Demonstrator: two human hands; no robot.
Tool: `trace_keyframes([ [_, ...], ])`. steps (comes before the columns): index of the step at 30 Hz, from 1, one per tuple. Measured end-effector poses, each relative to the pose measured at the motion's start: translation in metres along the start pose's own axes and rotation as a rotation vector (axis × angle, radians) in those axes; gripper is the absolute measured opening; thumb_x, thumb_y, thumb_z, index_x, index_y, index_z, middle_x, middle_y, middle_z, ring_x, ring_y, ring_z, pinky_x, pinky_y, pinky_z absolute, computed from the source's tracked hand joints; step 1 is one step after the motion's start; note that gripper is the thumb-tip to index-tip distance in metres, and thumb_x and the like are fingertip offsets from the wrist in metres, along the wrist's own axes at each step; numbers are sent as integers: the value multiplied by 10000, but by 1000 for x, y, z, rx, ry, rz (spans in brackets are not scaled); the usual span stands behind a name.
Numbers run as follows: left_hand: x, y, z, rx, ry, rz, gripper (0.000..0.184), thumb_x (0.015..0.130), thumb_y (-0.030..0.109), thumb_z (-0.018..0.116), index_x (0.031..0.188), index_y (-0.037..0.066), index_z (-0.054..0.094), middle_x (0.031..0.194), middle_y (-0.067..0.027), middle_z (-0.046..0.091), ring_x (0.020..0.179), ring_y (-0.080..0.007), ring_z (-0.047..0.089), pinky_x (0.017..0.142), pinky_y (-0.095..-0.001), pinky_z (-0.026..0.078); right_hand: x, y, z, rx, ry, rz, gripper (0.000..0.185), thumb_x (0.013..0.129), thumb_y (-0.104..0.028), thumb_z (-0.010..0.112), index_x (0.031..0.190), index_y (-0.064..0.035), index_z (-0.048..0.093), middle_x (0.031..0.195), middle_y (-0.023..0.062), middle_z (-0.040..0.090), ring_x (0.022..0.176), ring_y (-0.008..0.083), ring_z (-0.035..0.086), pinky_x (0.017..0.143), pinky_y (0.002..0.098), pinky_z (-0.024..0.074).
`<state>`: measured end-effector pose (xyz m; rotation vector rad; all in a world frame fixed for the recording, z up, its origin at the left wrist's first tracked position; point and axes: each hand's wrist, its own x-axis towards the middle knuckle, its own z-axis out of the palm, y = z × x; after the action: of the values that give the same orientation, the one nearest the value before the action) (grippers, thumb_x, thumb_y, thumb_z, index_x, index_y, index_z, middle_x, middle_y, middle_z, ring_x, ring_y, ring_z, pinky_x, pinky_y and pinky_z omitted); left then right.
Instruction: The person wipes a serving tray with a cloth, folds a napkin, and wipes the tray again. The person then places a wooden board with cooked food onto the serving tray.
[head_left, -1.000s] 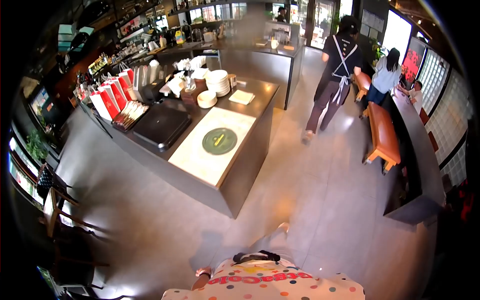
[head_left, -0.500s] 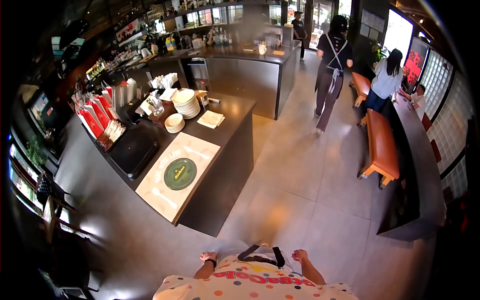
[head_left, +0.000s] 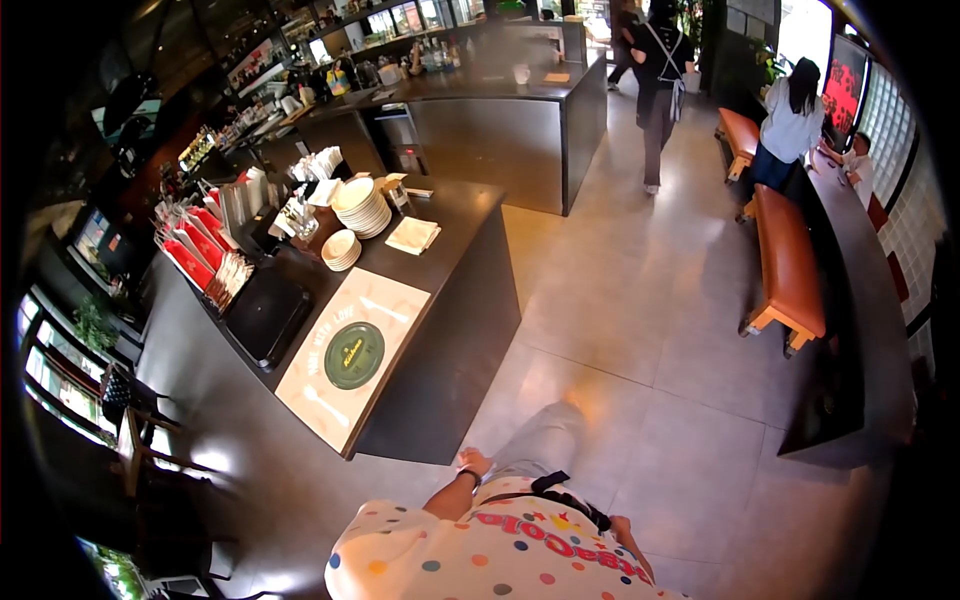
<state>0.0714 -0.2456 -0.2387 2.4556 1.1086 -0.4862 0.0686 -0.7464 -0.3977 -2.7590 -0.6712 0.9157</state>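
Note:
My left hand (head_left: 474, 461), with a dark band at the wrist, hangs beside my grey trouser leg. It holds nothing I can see, and its fingers are loosely apart. Close to it is the front corner of a dark counter (head_left: 440, 370), without contact. On that corner lies a pale placemat (head_left: 312, 388) with a green round emblem (head_left: 354, 355). At my right hip my right hand (head_left: 621, 527) shows only in part, low by my polka-dot shirt; its fingers are too small and covered to read.
The counter carries a black tray (head_left: 268, 318), stacked plates (head_left: 362, 210), small dishes (head_left: 341, 250), folded napkins (head_left: 413, 236) and red paper bags (head_left: 190, 255). Orange benches (head_left: 788, 262) line the right side. A person in an apron (head_left: 660, 95) walks ahead; another stands by the far bench (head_left: 740, 140).
My left hand has swung forward and my right hand back as a leg steps out. The view has turned slightly. The person in the apron is farther away.

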Motion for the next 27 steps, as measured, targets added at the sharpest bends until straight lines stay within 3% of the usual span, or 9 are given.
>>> trace_keyframes([
  [5, 3, 87, -16, 78, -300, 12, 604, 724, 329, 610, 1252, 66, 480, 1340, -131, 416, 1298, -303, 318, 994, -582, 334, -2, 1, -75, 359, -142, 204, 160, 794, -180, 536, 809, -81, 661, 760, 147, 658, 692, 288, 645, 580, 398, 503],
  [10, 48, 130, 27, 244, -356, 183, 469, 755, 355, 488, 1053, 38, 663, 1153, -192, 604, 1135, -329, 526, 965, -473, 369, 36, 36, -147, 439, -161, 224, 169, 818, -175, 516, 838, -65, 642, 769, 145, 655, 672, 276, 641, 563, 388, 505],
  [11, 63, 140, 33, 263, -602, 114, 495, 838, 320, 436, 1256, 76, 540, 1357, -166, 428, 1285, -374, 329, 1010, -590, 309, 46, 48, -164, 454, -166, 227, 171, 823, -174, 512, 843, -61, 638, 771, 145, 655, 668, 273, 640, 559, 386, 505],
  [13, 61, 157, 31, 197, -616, 44, 542, 797, 301, 471, 1287, 72, 510, 1420, -174, 365, 1344, -363, 268, 1064, -552, 247, 64, 74, -196, 481, -179, 251, 174, 833, -172, 504, 855, -55, 631, 775, 144, 654, 660, 269, 639, 553, 383, 506],
  [14, 62, 161, 33, 410, -735, 227, 556, 747, 281, 511, 1262, 75, 538, 1405, -167, 401, 1312, -338, 352, 1059, -480, 299, 76, 86, -214, 502, -186, 274, 176, 838, -171, 500, 861, -52, 627, 777, 144, 653, 656, 266, 638, 549, 381, 507],
  [15, 49, 174, 9, 168, -781, 8, 535, 707, 260, 531, 1208, 79, 586, 1323, -160, 502, 1214, -313, 486, 1000, -418, 388, 87, 100, -232, 535, -197, 308, 178, 843, -170, 496, 867, -48, 624, 779, 143, 653, 652, 264, 637, 546, 379, 507],
  [16, 53, 172, 17, 241, -807, 159, 503, 695, 275, 540, 1156, 93, 625, 1217, -165, 583, 1116, -294, 570, 936, -399, 445, 98, 115, -249, 612, -195, 364, 180, 848, -169, 492, 872, -45, 620, 781, 143, 652, 648, 262, 637, 542, 377, 507],
  [22, 29, 177, 34, 81, -793, 116, 457, 695, 260, 540, 1110, 99, 643, 1175, -169, 605, 1088, -280, 586, 901, -398, 461, 168, 130, -349, 1349, -5, 656, 205, 854, -163, 505, 1007, -50, 582, 823, 146, 655, 723, 285, 649, 616, 408, 534],
  [27, 7, 169, 32, 3, -764, 42, 450, 694, 257, 540, 1102, 99, 645, 1170, -169, 607, 1082, -279, 589, 895, -396, 464, 195, 58, -364, 1174, -85, 548, 163, 831, -120, 503, 950, -29, 565, 801, 152, 644, 700, 279, 643, 609, 418, 532],
])
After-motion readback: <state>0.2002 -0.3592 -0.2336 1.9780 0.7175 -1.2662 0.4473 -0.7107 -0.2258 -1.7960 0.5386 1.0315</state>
